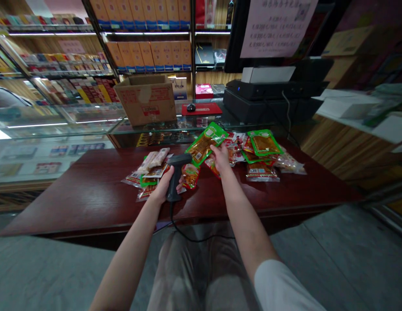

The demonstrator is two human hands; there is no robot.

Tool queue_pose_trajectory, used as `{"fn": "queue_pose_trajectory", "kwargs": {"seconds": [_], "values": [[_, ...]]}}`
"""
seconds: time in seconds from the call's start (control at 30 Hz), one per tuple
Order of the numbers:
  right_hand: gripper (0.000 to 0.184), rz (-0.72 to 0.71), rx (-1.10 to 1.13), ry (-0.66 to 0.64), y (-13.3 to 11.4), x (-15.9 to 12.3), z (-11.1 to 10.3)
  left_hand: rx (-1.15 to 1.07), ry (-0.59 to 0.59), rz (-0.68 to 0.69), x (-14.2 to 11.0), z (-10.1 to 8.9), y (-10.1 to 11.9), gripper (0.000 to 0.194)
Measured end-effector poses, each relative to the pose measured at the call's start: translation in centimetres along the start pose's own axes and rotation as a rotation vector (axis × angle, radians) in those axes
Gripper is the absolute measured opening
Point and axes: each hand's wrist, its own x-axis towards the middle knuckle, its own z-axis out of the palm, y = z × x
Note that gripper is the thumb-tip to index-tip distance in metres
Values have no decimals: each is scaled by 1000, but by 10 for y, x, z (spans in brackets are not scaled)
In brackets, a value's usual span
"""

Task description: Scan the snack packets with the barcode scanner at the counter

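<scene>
My left hand (164, 185) is wrapped round the handle of a black barcode scanner (175, 177), whose head points right. In my right hand (221, 159) is a green-edged snack packet (205, 143), held tilted above the table by its lower right edge. A red snack packet (190, 176) lies just right of the scanner. Left of the scanner sits a pile of snack packets with a pale wrapped snack (158, 158) on top. Another pile, topped by a green snack packet (264, 142), lies to the right of my right hand.
The packets lie on a dark red wooden table (100, 185). Behind it, a glass counter carries a cardboard box (147, 100), a mouse (191, 107) on a red mat (205, 109) and a black register (246, 101). The scanner's cable (194, 239) loops over my lap.
</scene>
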Motion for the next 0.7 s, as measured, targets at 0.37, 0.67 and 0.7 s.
{"fn": "queue_pose_trajectory", "kwargs": {"seconds": [0.37, 0.67, 0.7], "values": [[61, -205, -878, 307, -39, 35, -73, -45, -81, -9, -5, -3, 7, 51], [73, -537, -1532, 453, -88, 4, -90, -56, -73, 38, -4, 5, 8, 44], [68, -547, -1581, 313, -87, -5, -88, -56, -75, 39, -4, 5, 8, 43]]}}
